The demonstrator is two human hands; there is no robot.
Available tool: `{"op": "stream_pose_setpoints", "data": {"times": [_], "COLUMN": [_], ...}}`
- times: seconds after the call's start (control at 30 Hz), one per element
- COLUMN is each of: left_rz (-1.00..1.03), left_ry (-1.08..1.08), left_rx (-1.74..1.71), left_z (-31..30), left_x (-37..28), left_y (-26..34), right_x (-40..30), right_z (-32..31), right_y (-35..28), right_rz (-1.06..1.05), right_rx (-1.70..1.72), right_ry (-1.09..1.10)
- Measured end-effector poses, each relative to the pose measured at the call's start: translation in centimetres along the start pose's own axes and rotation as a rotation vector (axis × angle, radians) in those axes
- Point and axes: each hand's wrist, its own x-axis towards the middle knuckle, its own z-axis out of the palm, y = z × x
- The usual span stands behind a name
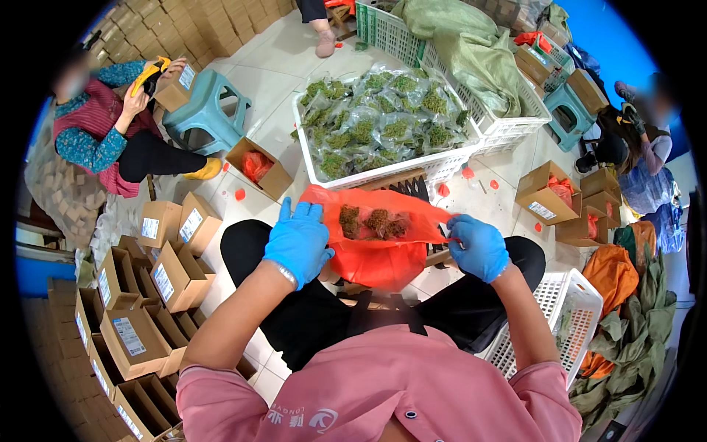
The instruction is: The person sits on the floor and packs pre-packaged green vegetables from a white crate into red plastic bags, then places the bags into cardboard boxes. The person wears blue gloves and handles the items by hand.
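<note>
A red plastic bag [381, 265] is spread between my two blue-gloved hands, its mouth facing up. Inside it lie several clumps of green-brown plant material [377, 221], apparently in clear wrapping. The bag's left edge is at my left hand [299, 240], whose fingers point away from me along the rim; their grip on it is partly hidden. My right hand [478, 246] pinches the right corner of the rim. Beyond the bag stands a white plastic crate [353, 179] heaped with clear bags of green plants [395, 128].
Open cardboard boxes [132, 337] crowd the floor at left. An open box [259, 167] with a red bag stands ahead, left of the crate. At right are more boxes [547, 193], a white basket [582, 331] and sacks [613, 276]. Co-workers sit at left [105, 127] and right [652, 132].
</note>
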Motion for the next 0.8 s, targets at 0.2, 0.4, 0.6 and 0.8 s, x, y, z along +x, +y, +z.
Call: {"op": "stream_pose_setpoints", "data": {"times": [0.2,0.4,0.6,0.8], "left_rz": [0.016,0.053,0.036,-0.005], "left_ry": [-0.097,0.187,0.561,0.031], "left_rx": [-0.020,-0.381,-0.595,-0.424], "left_z": [-1.9,-5.0,-3.5,8.3], "left_x": [1.0,0.4,9.6,26.6], "left_y": [0.7,-0.7,-5.3,-6.6], "right_x": [1.8,3.3,12.8,24.7], "right_z": [-1.8,-6.5,-2.3,13.1], "right_y": [-0.5,-1.8,3.4,11.5], "right_rz": [0.075,0.292,-0.051,-0.287], "right_rx": [-0.078,0.419,-0.033,-0.629], "right_ry": [-0.237,-0.225,0.108,-0.171]}}
